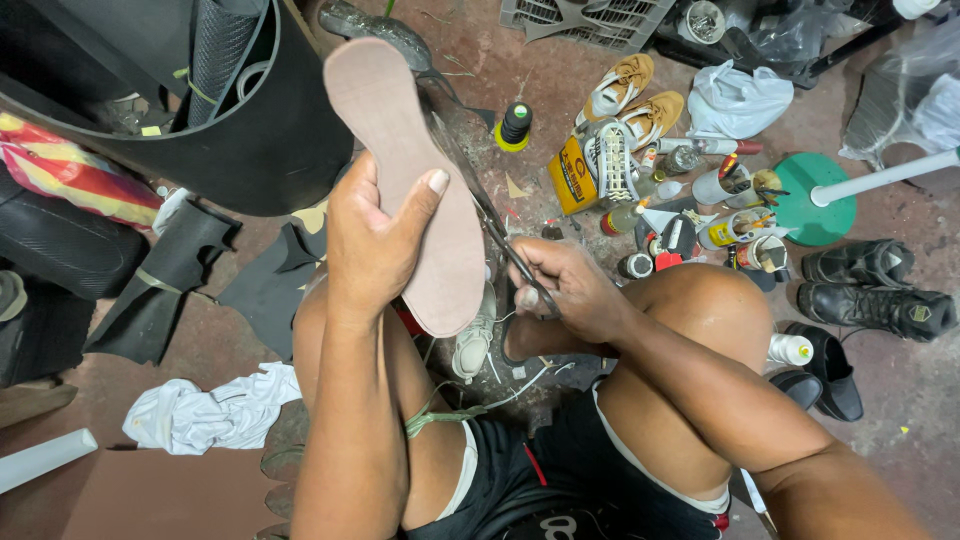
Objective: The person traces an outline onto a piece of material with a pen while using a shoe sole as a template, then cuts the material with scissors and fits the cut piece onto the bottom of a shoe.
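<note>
Pinkish-tan sheet material, cut to one shoe sole [405,180], is held upright in the left hand [375,240], the thumb pressed across its face and the other fingers wrapped behind its edge. The right hand [570,290] has its fingers closed around the handles of one pair of scissors [490,215], whose blades lie against the right edge of the sole. Both hands work above the person's bare knees. On the concrete floor [900,400] beyond stand two tan shoes [630,95], one yellow glue tin [570,175] and one black bottle with a yellow base [514,125]. Two black boots [875,290] lie to the right, near a green round stand base [815,200]. One white cloth [215,410] lies to the left, below a large black rubber roll [250,130].
</note>
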